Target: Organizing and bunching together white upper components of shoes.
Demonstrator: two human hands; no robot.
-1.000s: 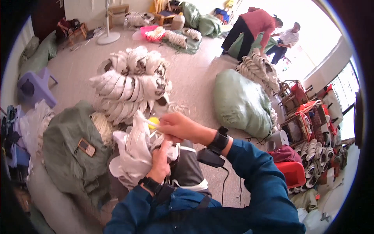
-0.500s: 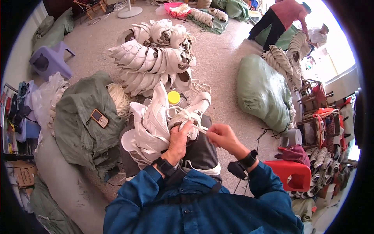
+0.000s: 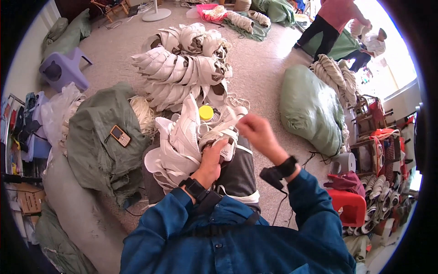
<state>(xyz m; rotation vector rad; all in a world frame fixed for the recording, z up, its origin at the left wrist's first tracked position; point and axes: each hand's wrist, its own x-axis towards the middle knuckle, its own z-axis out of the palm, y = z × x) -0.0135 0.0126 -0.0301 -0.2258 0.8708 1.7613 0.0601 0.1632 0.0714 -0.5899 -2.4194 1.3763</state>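
Observation:
My left hand (image 3: 210,165) is wrapped around the collar and tongue of a white sneaker upper (image 3: 214,135) above my lap, its thumb along the opening. My right hand (image 3: 258,133) hovers beside the toe end, fingers curled and pinched, slightly smeared by motion; whatever is between them is hidden. A white shoelace (image 3: 243,148) hangs in a loop at the sneaker's right side. More white shoe uppers (image 3: 179,144) are bunched on my left thigh. A yellow lid (image 3: 206,113) of a container shows just beyond the sneaker.
Stacked shoe uppers (image 3: 187,68) lie ahead on the floor. Left, a green sack (image 3: 98,146) bears a mobile phone (image 3: 120,135); a purple stool (image 3: 64,71) stands beyond. Right are a stuffed green sack (image 3: 311,109) and red stool (image 3: 349,205). Two people (image 3: 335,18) work at the far right.
My right hand has moved up from the lace at the sneaker's side to its toe end. My left hand keeps its hold. At the far right, a standing person has straightened up, lifting shoe uppers.

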